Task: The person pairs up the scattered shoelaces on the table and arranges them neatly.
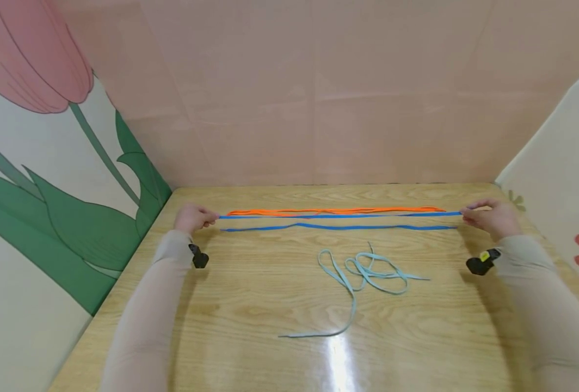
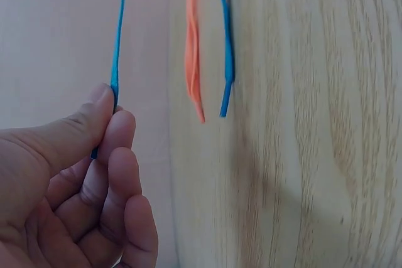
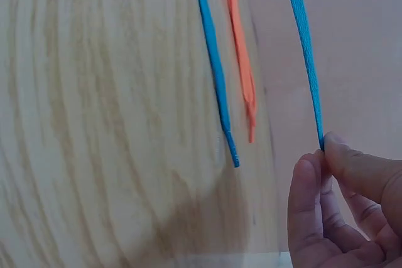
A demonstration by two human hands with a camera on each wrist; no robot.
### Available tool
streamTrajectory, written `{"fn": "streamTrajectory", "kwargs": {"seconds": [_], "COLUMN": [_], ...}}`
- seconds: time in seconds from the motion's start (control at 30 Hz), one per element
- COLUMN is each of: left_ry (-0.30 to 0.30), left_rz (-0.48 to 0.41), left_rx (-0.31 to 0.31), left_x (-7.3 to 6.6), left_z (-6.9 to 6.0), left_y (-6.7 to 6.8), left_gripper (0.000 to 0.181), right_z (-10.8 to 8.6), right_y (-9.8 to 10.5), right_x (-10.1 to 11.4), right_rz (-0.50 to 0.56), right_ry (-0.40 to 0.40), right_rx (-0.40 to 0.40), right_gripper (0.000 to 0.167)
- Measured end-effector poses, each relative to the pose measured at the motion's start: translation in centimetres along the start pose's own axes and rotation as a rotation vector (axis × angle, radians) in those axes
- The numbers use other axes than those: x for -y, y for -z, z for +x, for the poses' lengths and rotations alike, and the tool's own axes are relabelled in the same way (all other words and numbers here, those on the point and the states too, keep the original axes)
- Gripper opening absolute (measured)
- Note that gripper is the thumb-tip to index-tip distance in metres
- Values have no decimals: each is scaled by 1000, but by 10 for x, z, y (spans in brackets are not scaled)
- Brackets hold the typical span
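A blue shoelace (image 1: pixel 338 216) is stretched taut and straight between the two hands, raised off the table. My left hand (image 1: pixel 195 219) pinches one end between thumb and forefinger; in the left wrist view its tip pokes out below the thumb. The other end is pinched by my right hand (image 1: pixel 492 218) in the same way. A second blue shoelace (image 1: pixel 338 227) lies nearly straight on the table, nearer to me. Orange shoelaces (image 1: pixel 392 209) lie lengthwise just behind the raised one, and in the wrist views their tips end beside the blue tip.
A pale turquoise shoelace (image 1: pixel 353 305) lies in loose loops on the wooden table (image 1: pixel 240 305), nearer the front. Behind the table's far edge stands a pink wall (image 1: pixel 314 109). Flower-printed panels (image 1: pixel 30 130) rise on the left and right sides.
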State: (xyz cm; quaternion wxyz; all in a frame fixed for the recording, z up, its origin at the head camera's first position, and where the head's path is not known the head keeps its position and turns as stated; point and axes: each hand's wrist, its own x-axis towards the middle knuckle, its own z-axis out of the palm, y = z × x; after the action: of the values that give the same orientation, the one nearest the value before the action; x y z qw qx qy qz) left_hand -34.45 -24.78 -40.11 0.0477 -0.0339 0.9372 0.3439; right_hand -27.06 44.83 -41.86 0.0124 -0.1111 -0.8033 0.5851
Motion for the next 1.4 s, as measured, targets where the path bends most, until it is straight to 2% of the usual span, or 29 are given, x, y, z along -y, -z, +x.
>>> {"fn": "streamTrajectory", "kwargs": {"seconds": [0.17, 0.27, 0.37, 0.47, 0.67, 0.83, 1.1, 1.4], "left_ry": [14, 27, 19, 6, 24, 40, 81, 72], "left_rz": [20, 10, 5, -20, -46, -46, -27, 53], "left_rx": [2, 11, 24, 42, 66, 90, 95, 90], "left_x": [-7, -7, -6, -2, -1, -2, -7, -11], "left_z": [-3, -2, 0, 3, 5, 7, 5, 3], "left_y": [-6, -10, -14, -18, -22, -23, -24, -23], "left_gripper": [26, 25, 23, 23, 23, 21, 19, 20], "right_z": [0, 1, 2, 2, 0, 2, 7, 13], "right_y": [-4, -7, -9, -11, -13, -14, -14, -12], "right_x": [-4, -6, -8, -8, -9, -8, -9, -14], "right_rz": [-72, -32, 13, 7, -80, -105, -140, -242], "right_ry": [-45, -51, -32, -25, -41, -76, -131, -159], "right_rx": [15, 38, 59, 71, 59, 59, 65, 57], "right_gripper": [14, 15, 8, 9, 11, 7, 8, 16]}}
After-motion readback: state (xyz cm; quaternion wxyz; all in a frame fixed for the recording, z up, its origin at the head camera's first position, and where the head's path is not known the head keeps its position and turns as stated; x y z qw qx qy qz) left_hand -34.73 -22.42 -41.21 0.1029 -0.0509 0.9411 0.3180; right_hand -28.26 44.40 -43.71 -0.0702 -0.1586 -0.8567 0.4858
